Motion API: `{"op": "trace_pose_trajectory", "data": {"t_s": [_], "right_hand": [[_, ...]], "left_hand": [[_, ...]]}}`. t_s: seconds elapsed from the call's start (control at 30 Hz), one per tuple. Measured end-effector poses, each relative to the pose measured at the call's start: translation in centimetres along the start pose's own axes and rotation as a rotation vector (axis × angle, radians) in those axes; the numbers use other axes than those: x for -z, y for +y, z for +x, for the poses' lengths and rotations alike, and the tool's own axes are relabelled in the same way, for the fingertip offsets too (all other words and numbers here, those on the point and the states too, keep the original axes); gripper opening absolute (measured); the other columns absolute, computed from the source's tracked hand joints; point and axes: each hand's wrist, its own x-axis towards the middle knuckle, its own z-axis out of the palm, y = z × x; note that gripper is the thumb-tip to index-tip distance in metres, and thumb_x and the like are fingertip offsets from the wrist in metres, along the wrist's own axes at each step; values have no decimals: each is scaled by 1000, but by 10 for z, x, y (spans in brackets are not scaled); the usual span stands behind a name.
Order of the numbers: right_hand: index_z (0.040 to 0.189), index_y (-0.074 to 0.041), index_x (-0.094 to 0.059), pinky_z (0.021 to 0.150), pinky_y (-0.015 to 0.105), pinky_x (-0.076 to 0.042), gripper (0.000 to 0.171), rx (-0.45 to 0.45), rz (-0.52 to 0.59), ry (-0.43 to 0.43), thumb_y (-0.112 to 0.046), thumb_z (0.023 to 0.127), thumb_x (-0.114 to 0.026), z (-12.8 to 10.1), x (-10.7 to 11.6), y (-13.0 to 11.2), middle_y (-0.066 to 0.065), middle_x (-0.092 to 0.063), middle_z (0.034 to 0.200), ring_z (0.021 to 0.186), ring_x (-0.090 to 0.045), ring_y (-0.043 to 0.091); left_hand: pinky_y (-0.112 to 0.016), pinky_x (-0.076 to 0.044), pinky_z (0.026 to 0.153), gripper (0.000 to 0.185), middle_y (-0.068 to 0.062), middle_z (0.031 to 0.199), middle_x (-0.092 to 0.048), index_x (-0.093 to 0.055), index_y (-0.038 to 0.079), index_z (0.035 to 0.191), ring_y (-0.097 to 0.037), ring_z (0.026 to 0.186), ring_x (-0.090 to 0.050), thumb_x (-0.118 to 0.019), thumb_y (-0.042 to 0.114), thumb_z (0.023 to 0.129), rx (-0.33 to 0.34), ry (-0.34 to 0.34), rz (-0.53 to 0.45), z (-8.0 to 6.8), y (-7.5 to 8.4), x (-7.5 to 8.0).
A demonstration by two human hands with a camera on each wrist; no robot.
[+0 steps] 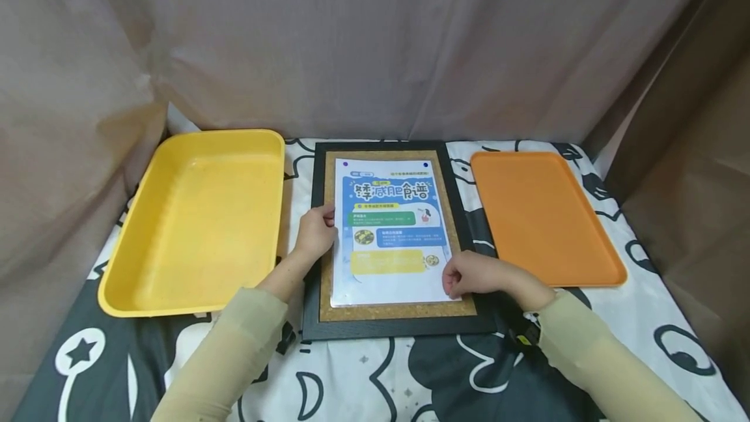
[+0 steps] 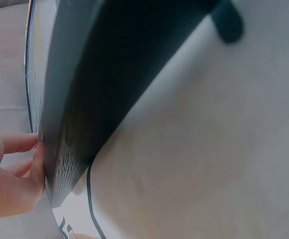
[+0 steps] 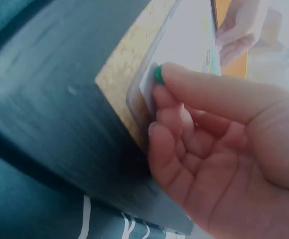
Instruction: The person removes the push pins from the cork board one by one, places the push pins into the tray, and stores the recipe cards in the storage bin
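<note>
A printed laminated sheet point(image 1: 404, 285) lies on a cork board point(image 1: 398, 312) with a black frame point(image 1: 398, 329). Purple pushpins sit at its two top corners, such as the left pushpin point(image 1: 345, 164). At the sheet's left edge, my left hand point(image 1: 315, 232) pinches the rim between thumb and finger; the fingertips point(image 2: 37, 142) meet there in the left wrist view. Over the lower right corner, my right hand point(image 1: 473, 273) pinches a green pushpin point(image 3: 159, 74) between thumb and index finger. The pin's point is hidden.
To the left stands a deep yellow tray point(image 1: 199, 226), and to the right lies a flat orange tray point(image 1: 545, 220). A black-and-white patterned cloth point(image 1: 351, 376) covers the table. Grey-brown curtains point(image 1: 375, 44) hang behind and at the sides.
</note>
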Motion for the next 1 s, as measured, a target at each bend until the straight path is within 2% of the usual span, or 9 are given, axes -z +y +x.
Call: {"op": "trace_pose_trajectory", "data": {"t_s": [0.13,0.23,0.37,0.5,0.67,0.83,1.0], "right_hand": [[75,-8,-68,54,19,-37,8,34,75,-83,-7,82,-64,0,5,5,-2,-55,64,60,-48,10],[79,-5,-68,56,21,-40,7,70,172,-95,-9,83,-64,0,6,12,1,-58,67,63,-49,11],[87,1,-68,60,24,-46,14,57,292,8,-12,84,-64,-2,11,22,6,-63,73,67,-52,14],[95,6,-66,65,27,-50,23,-37,375,146,-15,85,-62,-9,27,30,14,-66,84,69,-55,17],[109,9,-61,73,25,-52,34,-146,421,306,-19,89,-57,-19,53,41,16,-66,98,77,-58,16],[119,13,-53,74,18,-52,43,-225,469,419,-20,93,-51,-26,78,59,1,-66,91,78,-58,10],[124,11,-50,76,18,-54,48,-283,545,475,-24,92,-53,-32,97,80,-18,-62,79,75,-60,5]], "left_hand": [[-29,-51,77,50,-16,108,-62,-51,-2,130,-22,91,-56,-52,-8,80,6,-2,0,0,0,0],[-29,-51,77,50,-16,107,-62,-51,-3,129,-22,91,-56,-52,-9,80,11,2,-5,-1,-1,0],[-28,-51,77,49,-16,108,-63,-51,-3,129,-21,91,-56,-52,-8,80,13,-3,-2,-1,-3,-2],[-28,-51,77,49,-16,107,-63,-51,-3,129,-21,91,-56,-52,-8,80,11,2,-2,-1,-5,-3],[-29,-51,77,50,-16,107,-63,-52,-3,129,-21,91,-56,-52,-8,80,26,7,-10,-2,-4,-3],[-29,-51,77,49,-16,108,-63,-52,-4,128,-22,90,-56,-52,-8,80,15,13,-10,-2,-3,-2],[-28,-50,76,49,-16,108,-63,-52,-4,128,-21,90,-56,-52,-8,80,10,12,-12,-2,-3,-1]]}}
